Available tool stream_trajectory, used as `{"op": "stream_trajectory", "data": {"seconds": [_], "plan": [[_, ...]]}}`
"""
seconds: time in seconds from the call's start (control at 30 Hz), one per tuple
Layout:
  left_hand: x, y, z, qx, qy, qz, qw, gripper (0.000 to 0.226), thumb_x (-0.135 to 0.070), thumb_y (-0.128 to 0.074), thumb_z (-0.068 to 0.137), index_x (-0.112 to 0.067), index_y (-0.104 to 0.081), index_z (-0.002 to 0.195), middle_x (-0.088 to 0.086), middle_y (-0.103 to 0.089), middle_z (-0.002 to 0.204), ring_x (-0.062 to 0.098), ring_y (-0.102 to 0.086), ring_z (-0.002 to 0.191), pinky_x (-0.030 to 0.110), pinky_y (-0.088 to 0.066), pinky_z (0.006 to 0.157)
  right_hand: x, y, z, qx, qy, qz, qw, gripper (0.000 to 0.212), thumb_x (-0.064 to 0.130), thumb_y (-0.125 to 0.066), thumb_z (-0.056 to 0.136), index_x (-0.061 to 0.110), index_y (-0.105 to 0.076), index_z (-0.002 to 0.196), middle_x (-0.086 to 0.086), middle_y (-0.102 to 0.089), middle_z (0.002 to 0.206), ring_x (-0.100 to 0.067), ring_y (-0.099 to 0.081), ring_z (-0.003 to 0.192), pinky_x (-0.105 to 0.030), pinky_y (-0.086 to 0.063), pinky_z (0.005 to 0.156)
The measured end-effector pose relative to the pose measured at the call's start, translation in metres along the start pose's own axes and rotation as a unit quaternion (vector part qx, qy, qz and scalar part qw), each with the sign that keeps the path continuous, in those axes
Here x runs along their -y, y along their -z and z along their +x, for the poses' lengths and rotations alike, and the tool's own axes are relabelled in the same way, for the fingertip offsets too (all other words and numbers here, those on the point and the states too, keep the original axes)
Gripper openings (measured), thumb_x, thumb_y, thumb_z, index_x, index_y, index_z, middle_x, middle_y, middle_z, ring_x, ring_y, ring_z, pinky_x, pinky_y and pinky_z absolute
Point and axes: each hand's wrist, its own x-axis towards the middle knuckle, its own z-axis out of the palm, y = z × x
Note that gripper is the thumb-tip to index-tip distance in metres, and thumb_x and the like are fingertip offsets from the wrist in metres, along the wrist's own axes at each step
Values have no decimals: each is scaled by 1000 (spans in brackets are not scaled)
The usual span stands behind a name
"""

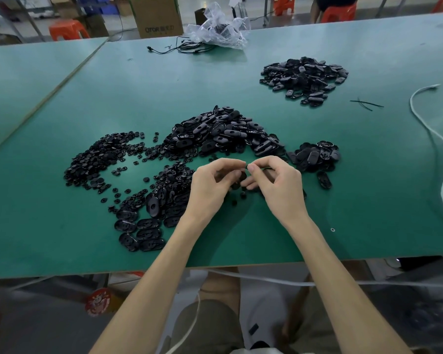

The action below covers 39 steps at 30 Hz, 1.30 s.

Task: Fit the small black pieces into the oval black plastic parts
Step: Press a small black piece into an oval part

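on a green workshop counter, the left hand and right hand are both pinching one oval part just in front of the big oval heap, small pieces lying left of it, most seemingly awaiting fitting.

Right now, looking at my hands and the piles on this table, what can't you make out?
All from the head view:
- The black part between the left hand and right hand is mostly covered by them; whether a small piece is seated cannot be told.
- Clear plastic bag: crumpled film hides its contents.
- Cardboard box: cut off by the top edge.
- White cable: runs out past the right edge.
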Motion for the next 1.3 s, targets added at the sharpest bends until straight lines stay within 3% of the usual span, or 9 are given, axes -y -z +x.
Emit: {"op": "stream_trajectory", "data": {"seconds": [0.13,0.23,0.37,0.63,0.87,1.0,1.1,1.2,1.3], "plan": [[-1,1,0,-27,-12,-13,999,16,-2,-71,96,-8,-76,110,-2,-78,100,12,-74,95,22,-57,85,0,0,0,-1,-5,2,1000,5,14,-69,101,10,-71,99,0,-77,76,-13,-76,70,-21,-58,69],[-1,2,0,-28,-14,-26,999,16,-2,-71,95,-8,-76,109,-3,-78,99,10,-73,92,19,-56,81,1,1,-1,19,-2,2,1000,3,15,-71,100,14,-73,98,2,-76,79,-16,-77,73,-25,-60,65],[-1,2,0,-22,-9,-33,999,18,-6,-75,93,-10,-74,110,-2,-76,102,12,-72,88,27,-58,84,0,1,-1,27,11,3,1000,2,13,-71,100,12,-73,99,2,-76,78,-17,-77,71,-31,-63,67],[2,0,-1,-2,-6,-46,999,14,-7,-76,93,-7,-76,107,-1,-78,100,14,-75,92,22,-57,83,-1,3,0,10,14,5,1000,1,10,-72,98,10,-74,97,2,-76,82,-16,-75,71,-24,-60,72],[2,1,-1,44,-17,-28,998,26,-8,-77,92,-21,-76,114,-1,-75,111,19,-72,104,43,-61,91,-2,4,2,-32,14,12,999,2,10,-73,97,11,-74,96,8,-77,85,-13,-76,76,-23,-60,76],[2,-1,-2,32,-3,-13,999,21,-15,-76,94,-18,-75,115,-1,-75,110,18,-71,97,45,-60,88,-1,5,1,-49,19,16,999,3,11,-72,98,12,-73,95,7,-76,84,-13,-76,74,-25,-60,75],[0,-3,-2,21,8,0,1000,16,-24,-74,97,-18,-77,112,-3,-77,99,21,-71,87,41,-60,82,-1,5,1,-75,14,24,997,4,12,-72,98,11,-73,94,4,-76,84,-14,-76,74,-33,-62,79],[-1,-3,-2,27,7,7,1000,15,-24,-75,96,-18,-78,109,-4,-77,86,9,-69,74,25,-55,71,-1,6,1,-88,10,32,996,4,13,-72,98,11,-73,95,2,-76,84,-16,-77,75,-40,-63,81],[-1,-3,-2,20,2,8,1000,14,-20,-73,97,-15,-78,109,-5,-77,86,4,-69,74,17,-52,70,-1,6,1,-90,10,22,996,5,16,-72,99,15,-73,94,4,-76,84,-14,-77,74,-37,-62,79]]}}
